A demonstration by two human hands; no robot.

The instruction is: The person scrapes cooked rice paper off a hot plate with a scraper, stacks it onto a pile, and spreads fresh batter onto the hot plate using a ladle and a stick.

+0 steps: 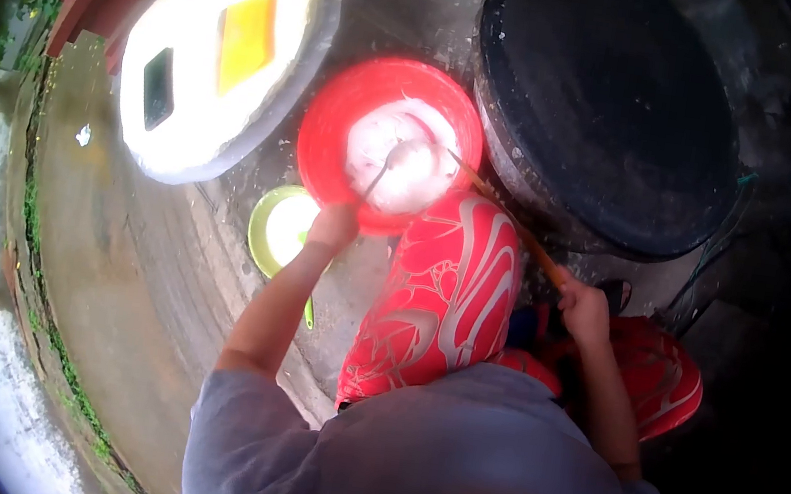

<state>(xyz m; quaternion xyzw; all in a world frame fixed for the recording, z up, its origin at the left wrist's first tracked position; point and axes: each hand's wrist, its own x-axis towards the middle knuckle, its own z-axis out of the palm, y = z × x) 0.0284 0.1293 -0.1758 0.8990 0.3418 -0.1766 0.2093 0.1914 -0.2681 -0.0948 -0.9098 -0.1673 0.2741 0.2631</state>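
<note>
A red basin stands on the ground in front of my knees, with a soft white mass inside. My left hand is closed at the basin's near rim around the thin handle of a utensil; its far end meets the white mass, and its exact kind is unclear. My right hand grips the lower end of a long wooden stick, which slants up and left over the basin's rim to the white mass. Beside my left forearm sits a yellow-green bowl with something white in it.
A bright white round surface at the upper left holds a dark phone-like rectangle and a yellow rectangle. To the right stands a large round black-topped stove or drum. A green handle shows below the bowl.
</note>
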